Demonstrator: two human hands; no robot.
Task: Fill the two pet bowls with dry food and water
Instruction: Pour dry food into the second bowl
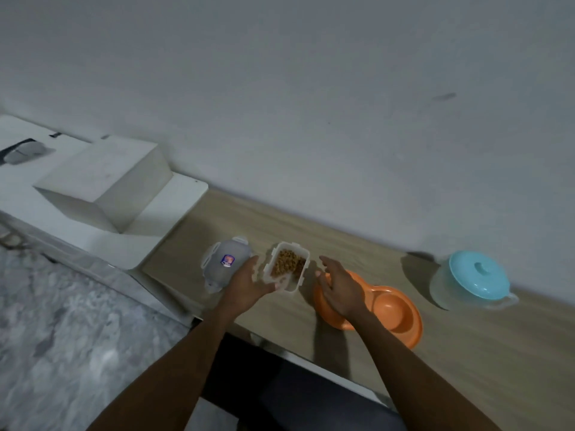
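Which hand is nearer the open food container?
Left. The left hand touches the food container at its near-left edge; the right hand hovers apart to its right, over the orange bowl.

Light wood-grain tabletop point(466, 353) runs along a plain grey wall. Small clear rectangular plastic container point(287, 265), lid off, holds brown dry kibble point(286, 261). Its translucent snap-lock lid point(225, 262) with a sticker lies flat just to its left. Left hand point(249, 283), fingers spread, is at the container's near-left edge; contact cannot be confirmed. Right hand point(339, 287), fingers spread, hovers over the left well of the orange plastic double pet bowl point(382, 309). Right well visible, dry, nothing in it. Clear plastic jug with turquoise lid point(476, 279) stands well apart to the right. White stepped box point(102, 181) sits at far left.
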